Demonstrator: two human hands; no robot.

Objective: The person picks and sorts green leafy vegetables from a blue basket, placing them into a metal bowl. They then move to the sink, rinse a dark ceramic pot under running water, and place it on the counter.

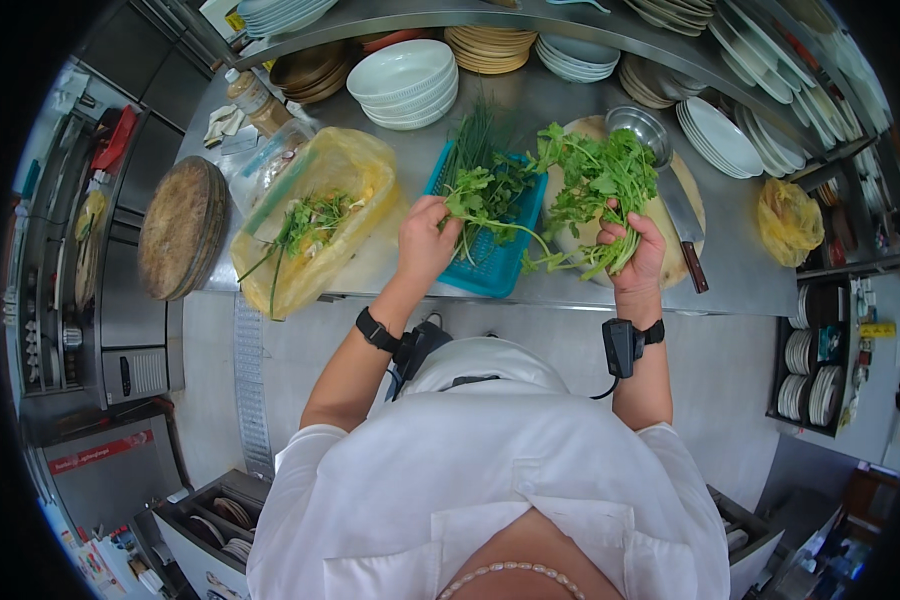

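My right hand [635, 251] grips a bunch of leafy green herbs [607, 176], likely cilantro or celery, by its stems. Between the fingers of my left hand [427, 238] is a single leafy sprig [471, 196], its long stem stretching across toward the bunch. Below the sprig stands a blue plastic basket [495, 282] holding darker leafy greens and long chives [472, 146]. Left of it, an open yellow plastic bag [367, 161] contains green scraps [316, 225]. Under the bunch lies a round cutting board [694, 191], bearing a cleaver [680, 206] with a wooden handle and a steel bowl [640, 129].
A thick round chopping block [180, 229] sits at the counter's left end. White bowls [403, 79] and stacked plates [720, 139] line the back beneath a steel shelf [450, 16]. A sauce bottle [255, 97] stands back left, and a crumpled yellow bag [790, 221] lies far right.
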